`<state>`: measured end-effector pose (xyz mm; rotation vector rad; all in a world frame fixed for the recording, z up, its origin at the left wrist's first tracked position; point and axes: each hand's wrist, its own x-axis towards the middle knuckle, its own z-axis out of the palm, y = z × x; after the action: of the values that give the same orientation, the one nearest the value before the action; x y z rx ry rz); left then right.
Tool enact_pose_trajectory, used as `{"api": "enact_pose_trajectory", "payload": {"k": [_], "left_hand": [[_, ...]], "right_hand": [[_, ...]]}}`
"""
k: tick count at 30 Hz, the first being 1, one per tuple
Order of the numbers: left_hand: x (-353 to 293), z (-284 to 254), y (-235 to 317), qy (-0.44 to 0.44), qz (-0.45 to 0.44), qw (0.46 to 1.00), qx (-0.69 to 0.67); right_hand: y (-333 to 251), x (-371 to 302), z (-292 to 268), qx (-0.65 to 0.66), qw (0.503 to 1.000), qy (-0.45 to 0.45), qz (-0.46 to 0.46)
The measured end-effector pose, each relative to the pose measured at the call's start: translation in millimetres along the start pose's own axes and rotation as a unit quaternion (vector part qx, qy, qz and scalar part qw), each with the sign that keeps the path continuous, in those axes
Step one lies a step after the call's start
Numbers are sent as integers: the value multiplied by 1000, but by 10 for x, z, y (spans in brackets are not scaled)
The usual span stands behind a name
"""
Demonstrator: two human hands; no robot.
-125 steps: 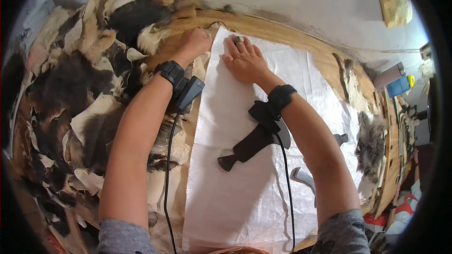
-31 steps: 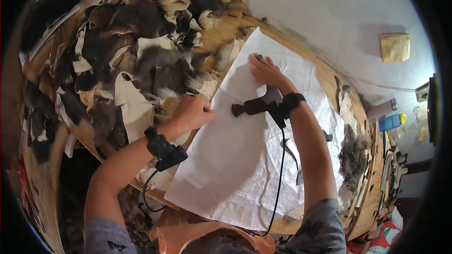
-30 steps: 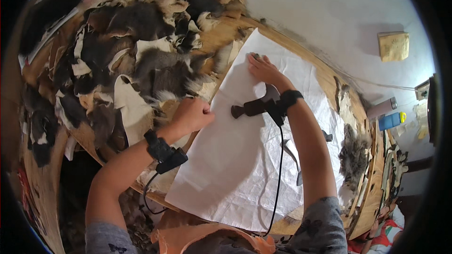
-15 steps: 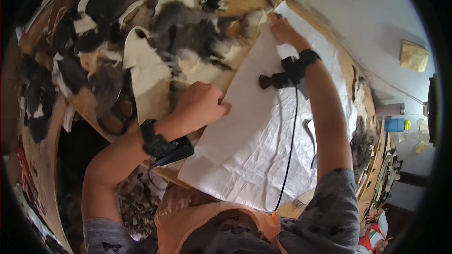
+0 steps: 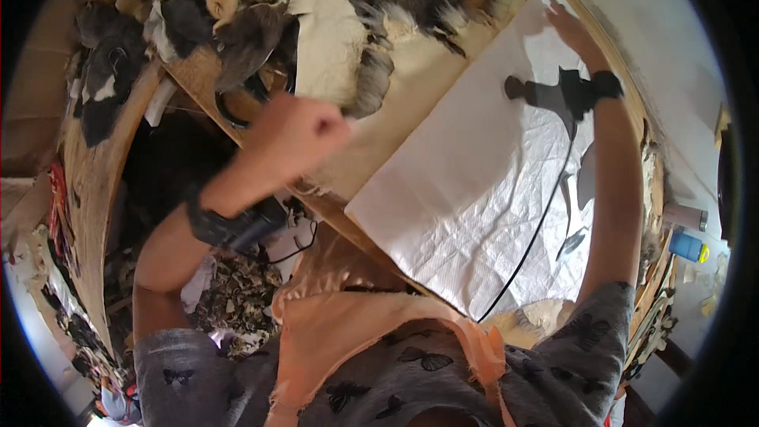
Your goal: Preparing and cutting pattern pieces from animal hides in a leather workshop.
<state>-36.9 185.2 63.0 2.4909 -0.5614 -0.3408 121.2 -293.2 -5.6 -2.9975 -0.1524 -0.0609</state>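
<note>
A large white sheet point(image 5: 458, 150), creased and shiny toward its near side, lies on the wooden table. My right hand point(image 5: 573, 28) rests open on its far end, fingers stretched out. To the left of the sheet, my left hand point(image 5: 288, 142) is curled into a fist, smeared by motion; what it holds, if anything, is hidden. Black loop-shaped handles point(image 5: 229, 109) lie just beyond that fist. A pale skin piece with grey fur point(image 5: 328, 39) is spread farther off. On the sheet by my right forearm lies a dark, thin-bladed tool point(image 5: 571, 245), partly covered.
Dark and white fur pieces point(image 5: 261, 39) heap over the table's far left. Beneath the table edge, scraps point(image 5: 237, 296) fill a dark gap. A wall point(image 5: 672, 55) borders the right, with a blue bottle point(image 5: 686, 247) and a pinkish cylinder point(image 5: 686, 217) near it.
My left fist has moved left, away from the sheet's edge. My right hand stays at the sheet's far end, its fingers now more spread. The whole view has shifted.
</note>
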Motion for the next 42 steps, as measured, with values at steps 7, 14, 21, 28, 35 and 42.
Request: {"api": "enact_pose_trajectory", "payload": {"k": [7, 14, 21, 28, 35, 42], "left_hand": [[352, -524, 363, -63, -84, 982, -158], [1161, -32, 1182, -206, 39, 953, -219], [2348, 602, 1560, -236, 38, 937, -254], [3092, 908, 1036, -109, -59, 935, -332], [3322, 1274, 1300, -79, -126, 934, -324], [3496, 1054, 1282, -55, -162, 953, -248]], "right_hand": [[251, -1497, -583, 27, 999, 41, -18], [156, -3523, -1195, 60, 955, 67, 281], [485, -4560, -923, 101, 904, 140, 392], [1214, -3824, -588, 102, 920, 201, 319], [2255, -3506, -284, -115, 898, 91, 415], [2386, -3264, -68, -47, 883, 254, 391]]}}
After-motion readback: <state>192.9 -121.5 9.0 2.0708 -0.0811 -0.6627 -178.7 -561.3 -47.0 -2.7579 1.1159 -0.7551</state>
